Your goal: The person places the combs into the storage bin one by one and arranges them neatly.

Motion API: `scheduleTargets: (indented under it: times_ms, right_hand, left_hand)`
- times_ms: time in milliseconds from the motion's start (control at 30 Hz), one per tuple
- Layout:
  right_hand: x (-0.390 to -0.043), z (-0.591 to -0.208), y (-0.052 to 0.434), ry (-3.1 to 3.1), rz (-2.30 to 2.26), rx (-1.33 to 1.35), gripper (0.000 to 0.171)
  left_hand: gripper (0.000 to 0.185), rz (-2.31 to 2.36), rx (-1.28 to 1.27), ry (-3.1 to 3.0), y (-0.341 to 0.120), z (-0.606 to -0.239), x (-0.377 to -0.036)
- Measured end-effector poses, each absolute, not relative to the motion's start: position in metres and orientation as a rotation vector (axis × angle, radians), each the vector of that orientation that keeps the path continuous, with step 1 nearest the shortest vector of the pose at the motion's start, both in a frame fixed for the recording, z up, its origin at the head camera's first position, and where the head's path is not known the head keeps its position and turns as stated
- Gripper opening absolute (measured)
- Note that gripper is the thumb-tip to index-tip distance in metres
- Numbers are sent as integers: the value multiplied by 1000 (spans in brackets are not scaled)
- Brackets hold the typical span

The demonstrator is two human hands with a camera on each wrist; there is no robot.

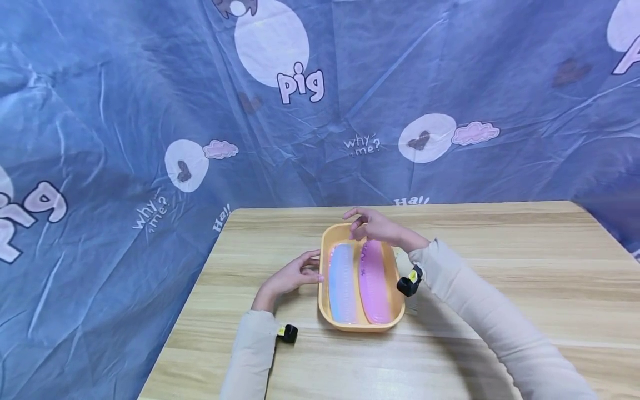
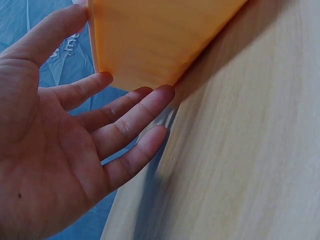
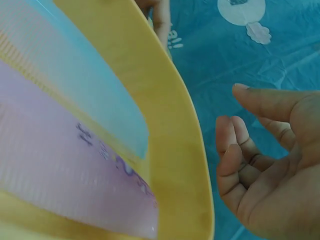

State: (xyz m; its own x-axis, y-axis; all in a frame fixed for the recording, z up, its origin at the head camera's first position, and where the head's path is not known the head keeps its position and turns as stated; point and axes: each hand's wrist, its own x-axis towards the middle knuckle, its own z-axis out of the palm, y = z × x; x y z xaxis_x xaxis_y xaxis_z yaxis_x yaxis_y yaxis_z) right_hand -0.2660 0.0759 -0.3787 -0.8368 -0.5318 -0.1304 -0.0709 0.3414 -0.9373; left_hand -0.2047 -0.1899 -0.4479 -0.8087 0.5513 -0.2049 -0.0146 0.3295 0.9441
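A yellow oval tray point(image 1: 326, 300) stands on the wooden table and holds two combs side by side: a blue comb point(image 1: 342, 283) on the left and a pink comb point(image 1: 374, 283) on the right. My left hand point(image 1: 295, 274) rests beside the tray's left wall, fingers straight and touching the tray point(image 2: 150, 45). My right hand point(image 1: 372, 225) hovers over the tray's far end above the pink comb's tip, fingers loosely curled and holding nothing. In the right wrist view the hand point(image 3: 265, 165) is apart from the tray rim point(image 3: 185, 150), with the blue comb point(image 3: 90, 95) and pink comb point(image 3: 55, 175) inside.
The wooden table point(image 1: 500, 250) runs wide to the right and toward me. A blue printed sheet point(image 1: 125, 111) hangs behind and to the left, past the table's left edge. Black wrist cameras point(image 1: 409, 284) sit on both sleeves.
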Motion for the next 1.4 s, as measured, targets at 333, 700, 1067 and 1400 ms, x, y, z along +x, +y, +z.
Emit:
scheduleTargets:
  times_ms: [333, 700, 1067, 1400]
  right_hand:
    - [-273, -372, 109, 2283, -1412, -554, 61]
    - [-279, -373, 148, 2261, -1414, -623, 71]
    - [-281, -384, 178, 2284, -1410, -618, 65]
    - [-282, -395, 202, 2318, -1270, -620, 67]
  left_hand:
    - [74, 1481, 464, 2109, -188, -447, -204]
    - [73, 1477, 488, 2120, -190, -448, -205]
    - [74, 1478, 472, 2117, -189, -448, -204]
    - [74, 1476, 459, 2124, -189, -447, -203]
